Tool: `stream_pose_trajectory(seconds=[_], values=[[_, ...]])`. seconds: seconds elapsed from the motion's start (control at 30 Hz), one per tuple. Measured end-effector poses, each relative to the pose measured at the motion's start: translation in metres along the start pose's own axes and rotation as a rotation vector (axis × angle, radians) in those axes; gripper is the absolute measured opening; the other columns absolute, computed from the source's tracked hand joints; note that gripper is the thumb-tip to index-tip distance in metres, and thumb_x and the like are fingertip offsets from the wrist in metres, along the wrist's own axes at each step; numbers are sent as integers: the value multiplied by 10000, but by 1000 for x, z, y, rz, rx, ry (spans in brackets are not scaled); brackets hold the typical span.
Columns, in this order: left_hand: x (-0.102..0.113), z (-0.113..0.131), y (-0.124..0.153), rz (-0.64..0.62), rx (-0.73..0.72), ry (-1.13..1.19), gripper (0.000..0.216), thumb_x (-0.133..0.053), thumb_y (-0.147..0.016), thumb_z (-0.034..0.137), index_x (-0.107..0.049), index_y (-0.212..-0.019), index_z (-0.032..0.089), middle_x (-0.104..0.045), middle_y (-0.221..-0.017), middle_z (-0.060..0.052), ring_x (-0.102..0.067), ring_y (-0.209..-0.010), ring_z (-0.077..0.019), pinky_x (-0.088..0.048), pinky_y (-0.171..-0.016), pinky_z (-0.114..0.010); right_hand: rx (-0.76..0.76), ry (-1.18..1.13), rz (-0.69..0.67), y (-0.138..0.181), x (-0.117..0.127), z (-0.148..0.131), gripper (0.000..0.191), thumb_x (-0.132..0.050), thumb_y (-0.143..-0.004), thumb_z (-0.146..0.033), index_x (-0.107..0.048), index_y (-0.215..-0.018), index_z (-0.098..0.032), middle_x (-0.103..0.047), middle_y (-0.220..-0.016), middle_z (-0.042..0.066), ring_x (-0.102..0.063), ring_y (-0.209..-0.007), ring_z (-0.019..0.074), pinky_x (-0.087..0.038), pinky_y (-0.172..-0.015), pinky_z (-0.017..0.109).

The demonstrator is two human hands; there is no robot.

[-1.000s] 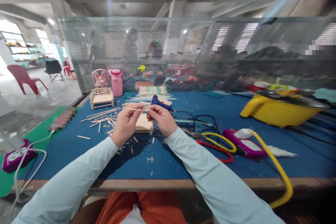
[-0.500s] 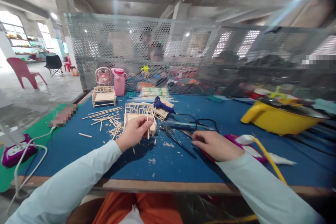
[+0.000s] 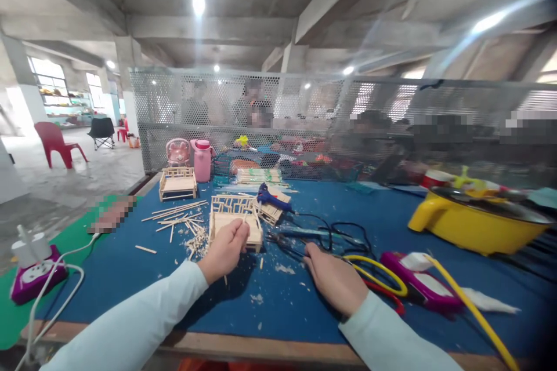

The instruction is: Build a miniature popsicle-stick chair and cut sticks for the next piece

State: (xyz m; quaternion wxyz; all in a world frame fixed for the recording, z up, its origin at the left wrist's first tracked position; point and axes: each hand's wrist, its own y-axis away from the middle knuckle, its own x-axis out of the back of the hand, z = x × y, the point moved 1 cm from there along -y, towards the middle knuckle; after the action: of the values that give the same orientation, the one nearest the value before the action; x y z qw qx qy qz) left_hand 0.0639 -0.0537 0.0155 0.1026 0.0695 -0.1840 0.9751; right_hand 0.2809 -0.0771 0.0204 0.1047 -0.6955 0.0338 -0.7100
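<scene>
Since the earlier frame the right hand (image 3: 333,278) is shifted off the scissors (image 3: 379,269), whose yellow and red loops are now uncovered just beside it. It is laid palm down on the blue tabletop (image 3: 278,307), fingers loose, nothing held. The left hand (image 3: 225,250) is pinched on a thin stick (image 3: 244,227), seemingly held near upright and mostly hidden. It is pressed to the front of the stick bench (image 3: 232,208), whose long axis is set left to right, lattice back turned away from the person. Any writing is too blurred to read.
</scene>
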Motion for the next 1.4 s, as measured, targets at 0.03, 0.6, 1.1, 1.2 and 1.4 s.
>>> stream_pose_trajectory(seconds=[0.03,0.6,1.1,1.2,1.4], values=[[1,0,0,37,-7,-17,388,-321,-840,524,-367,-608,216,-391,-533,34,-390,-515,-117,-342,-541,-268,-44,-34,53,0,5,1,169,-345,-857,-238,-507,-861,-193,-658,-668,82,-630,-595,226,-306,-484,274],[2,26,12,52,-173,-68,338,-430,-832,368,-232,-613,205,-261,-573,64,-262,-543,-85,-276,-525,-223,-41,-1847,56,32,24,-79,253,-678,-655,-371,-512,-756,-208,-580,-753,21,-524,-595,112,-430,-515,223],[-4,35,24,-263,-20,346,370,-404,-820,518,-438,-738,158,-345,-597,45,-270,-485,-57,-212,-443,-215,444,-1888,-83,20,20,-72,802,-487,-476,-167,-358,-1262,-257,-475,-1300,61,-394,-1245,237,-322,-1024,462],[-8,39,28,-273,-63,297,370,-319,-869,476,-466,-757,155,-362,-582,35,-302,-478,-72,-243,-448,-229,336,-1855,-53,22,27,-78,873,-458,-487,-117,-260,-1326,-253,-452,-1320,75,-401,-1243,235,-336,-1016,470],[-1,29,18,55,-90,76,308,-327,-885,401,-502,-807,160,-501,-746,-17,-465,-696,-121,-371,-626,-237,382,-1481,193,10,42,-66,845,-428,-569,-99,-193,-1364,-258,-428,-1331,71,-414,-1232,237,-311,-1032,479]])
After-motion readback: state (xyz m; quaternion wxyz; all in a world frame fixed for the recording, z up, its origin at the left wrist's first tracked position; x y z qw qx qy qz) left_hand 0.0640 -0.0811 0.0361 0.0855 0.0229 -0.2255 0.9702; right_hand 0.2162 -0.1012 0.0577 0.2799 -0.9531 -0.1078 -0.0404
